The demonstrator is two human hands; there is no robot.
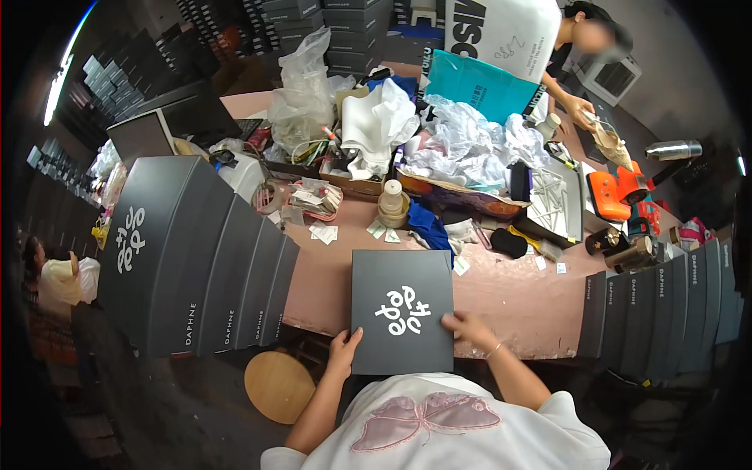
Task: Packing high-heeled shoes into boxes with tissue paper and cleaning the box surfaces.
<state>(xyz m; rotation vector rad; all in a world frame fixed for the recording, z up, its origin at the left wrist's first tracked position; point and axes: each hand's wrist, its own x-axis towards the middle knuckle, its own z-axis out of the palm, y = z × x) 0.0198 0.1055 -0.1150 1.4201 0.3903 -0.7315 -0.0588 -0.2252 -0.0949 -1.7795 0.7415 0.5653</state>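
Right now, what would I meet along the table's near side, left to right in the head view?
Left box stack, left hand, single dark box, right hand, right box stack.

A pinkish worktop (517, 309) runs across the middle of the room, its surface scuffed and its front edge chipped. By that edge, toward the left, stands a stool (274, 388) with a round, pale wooden seat. The floor (196, 403) is dark, its detail lost in shadow. A bright tube light (59, 90) glows at the upper left; a smaller light (741, 165) shows at the far right. What looks like a plain grey wall (666, 74) fills the upper right.
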